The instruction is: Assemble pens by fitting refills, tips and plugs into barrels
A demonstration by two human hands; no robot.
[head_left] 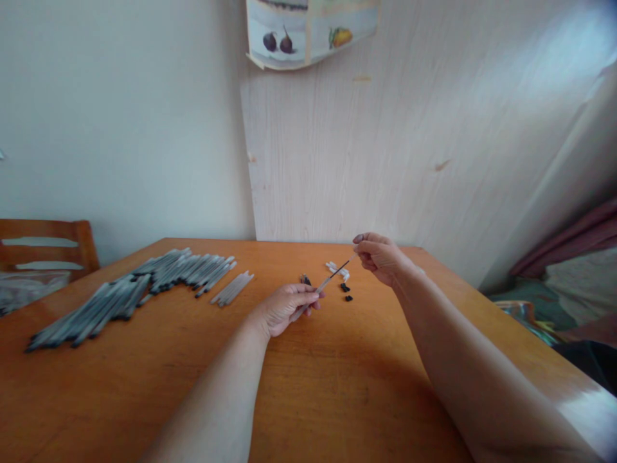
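Over the middle of the table, my left hand (288,308) is closed round a clear pen barrel (324,283), tilted up to the right. A thin dark ink refill (342,266) sticks out of the barrel's upper end. My right hand (382,258), higher and to the right, pinches the refill's pale far end between thumb and fingers. How deep the refill sits in the barrel is unclear. Just beyond the hands lie small black pieces (344,287), small white pieces (331,266) and a few thin dark pieces (305,280), too small to make out.
Many assembled-looking pens with dark ends lie in a spread pile (103,305) on the left of the wooden table (308,399). Several clear barrels (232,289) lie beside them. A wooden chair (85,244) stands at the far left, and a wall (313,161) rises behind the table.
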